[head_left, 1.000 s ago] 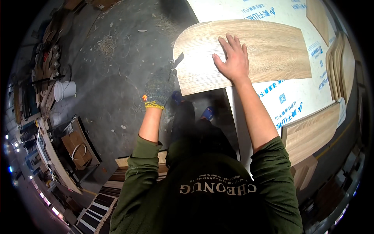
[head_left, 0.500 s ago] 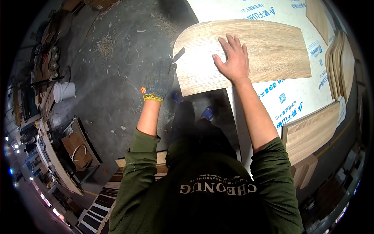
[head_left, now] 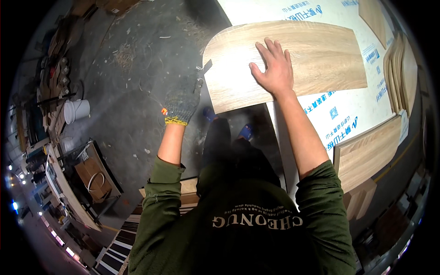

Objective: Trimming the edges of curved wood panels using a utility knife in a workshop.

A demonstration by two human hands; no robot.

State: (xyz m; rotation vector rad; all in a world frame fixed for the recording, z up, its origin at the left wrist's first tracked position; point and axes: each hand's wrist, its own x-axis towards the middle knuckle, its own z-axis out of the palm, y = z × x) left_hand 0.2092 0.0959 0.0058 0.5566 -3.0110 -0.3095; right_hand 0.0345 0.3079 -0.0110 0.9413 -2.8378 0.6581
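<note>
A wood-grain board [head_left: 321,55] with one rounded end lies on the printed white sheet, its left end sticking out past the sheet's edge. My bare right hand [head_left: 277,72] rests flat on top of the board, fingers spread. At the board's left edge is my left hand [head_left: 182,100], in a dark knitted glove with a yellow cuff. Its fingers are curled round a small tool with a flat, dark blade [head_left: 208,66], which overlaps the board's edge. The tool's exact kind cannot be made out, and its grip is mostly hidden by the glove.
The white sheet with blue print [head_left: 341,110] covers the work surface. Curved wood-grain panels [head_left: 396,75] stand at the far right, near another board [head_left: 366,153]. Shavings [head_left: 123,57] litter the floor; a white bucket [head_left: 77,111] and a cardboard box [head_left: 93,178] stand left.
My left hand has moved slightly nearer to me and left, and the blade has shifted a little down along the board's edge. My right hand stays on the board.
</note>
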